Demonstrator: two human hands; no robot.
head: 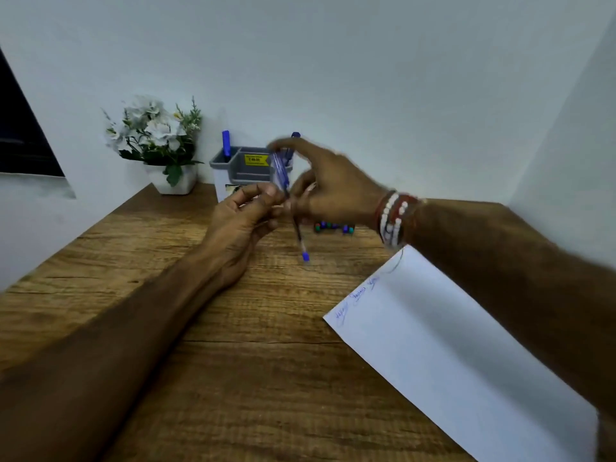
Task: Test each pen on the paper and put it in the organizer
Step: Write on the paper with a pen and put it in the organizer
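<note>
1. Blue and see-through, the pen [296, 228] hangs in the air just in front of the organizer [248, 168], above the wooden bench [166, 295].
2. Its long side runs up and down with a small lean. The top end is up by the organizer's front wall. The blue end points down and away from the organizer.
3. The left hand [240, 221] has bent fingers and pinches the pen near its middle.
4. The right hand [330, 188] is blurry. Its bent fingers arch over the pen's top part, but I cannot tell if it grips.
5. Both hands are close to the organizer. The right one looks nearer its open top, so I think it would drop the pen in.
6. The paper [466, 361], with blue scribbles, lies well in front of the organizer, off to the right.
</note>
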